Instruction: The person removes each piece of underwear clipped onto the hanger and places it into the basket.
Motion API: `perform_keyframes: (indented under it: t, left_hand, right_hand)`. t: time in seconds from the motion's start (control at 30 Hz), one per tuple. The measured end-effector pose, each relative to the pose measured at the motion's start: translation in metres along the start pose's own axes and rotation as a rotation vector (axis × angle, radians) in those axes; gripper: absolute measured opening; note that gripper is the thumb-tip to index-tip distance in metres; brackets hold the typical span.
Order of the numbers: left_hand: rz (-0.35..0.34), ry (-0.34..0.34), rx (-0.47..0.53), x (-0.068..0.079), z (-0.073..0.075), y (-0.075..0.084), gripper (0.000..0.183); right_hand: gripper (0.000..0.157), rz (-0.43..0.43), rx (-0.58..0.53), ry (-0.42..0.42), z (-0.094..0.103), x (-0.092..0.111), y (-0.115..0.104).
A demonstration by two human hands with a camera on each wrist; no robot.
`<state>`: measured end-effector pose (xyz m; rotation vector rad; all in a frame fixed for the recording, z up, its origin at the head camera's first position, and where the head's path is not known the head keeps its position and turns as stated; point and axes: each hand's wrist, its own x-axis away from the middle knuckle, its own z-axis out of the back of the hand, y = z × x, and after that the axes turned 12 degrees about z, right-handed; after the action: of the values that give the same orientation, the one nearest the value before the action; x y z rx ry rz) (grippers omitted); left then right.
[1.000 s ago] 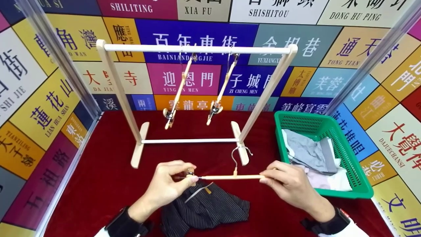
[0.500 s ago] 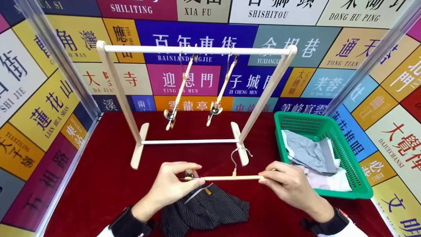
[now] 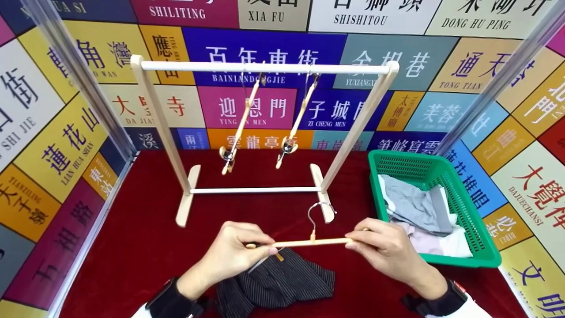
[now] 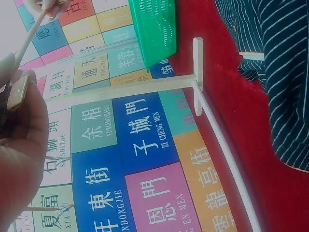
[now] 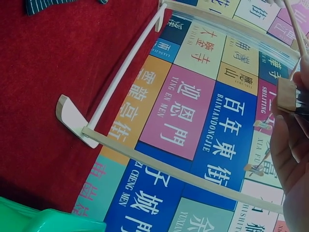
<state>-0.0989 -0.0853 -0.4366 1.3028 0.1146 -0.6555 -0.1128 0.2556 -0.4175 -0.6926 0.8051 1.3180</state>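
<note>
A small wooden clip hanger (image 3: pixel 300 242) with a metal hook is held level between my two hands. My left hand (image 3: pixel 234 252) pinches its left end, where a wooden clip (image 4: pixel 19 91) shows beside the fingers in the left wrist view. The right end is pinched by my right hand (image 3: pixel 388 247); another wooden clip (image 5: pixel 286 95) appears there in the right wrist view. Below the hanger, dark pinstriped trousers (image 3: pixel 282 282) lie on the red cloth, with a pale strip and a small tan tag near the waist.
Behind the hands stands a wooden rack (image 3: pixel 265 67) with two clip hangers (image 3: pixel 240 123) on its top bar. To the right, a green basket (image 3: pixel 490 256) holds folded grey clothing (image 3: pixel 415 203) and pale clothing. Printed panels wall in the back and sides.
My left hand has slid its grip around the hanger's left end, its fingers now covering most of the clip. The hanger has dipped slightly and shifted a little left; the trousers stay put.
</note>
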Motion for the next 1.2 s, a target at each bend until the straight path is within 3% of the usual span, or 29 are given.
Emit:
perform_keyframes:
  t: [0.27,0.57,0.67,0.87,0.97,1.07,1.2]
  left_hand:
    - [-0.188,0.037,-0.023,0.002,0.003,-0.001,0.005]
    - [-0.373,0.098,-0.102,0.007,0.016,-0.001,0.006]
    - [-0.409,0.121,-0.139,0.010,0.024,0.001,0.014]
    - [-0.484,0.150,-0.266,0.014,0.041,0.012,0.004]
    - [-0.518,0.171,-0.311,0.016,0.049,0.019,0.008]
    - [-0.532,0.200,-0.344,0.018,0.057,0.028,0.014]
    - [-0.522,0.245,-0.393,0.022,0.068,0.038,0.021]
  right_hand:
    - [0.023,-0.022,-0.030,-0.025,0.000,0.001,0.001]
    - [0.041,-0.111,-0.026,-0.066,0.003,0.013,0.004]
    - [0.045,-0.157,-0.046,-0.077,0.004,0.019,0.006]
    - [0.054,-0.244,-0.067,-0.081,0.004,0.024,0.006]
    - [0.065,-0.298,-0.087,-0.088,0.002,0.024,0.005]
    - [0.075,-0.343,-0.109,-0.093,-0.001,0.026,0.004]
    - [0.075,-0.362,-0.126,-0.086,-0.009,0.030,0.003]
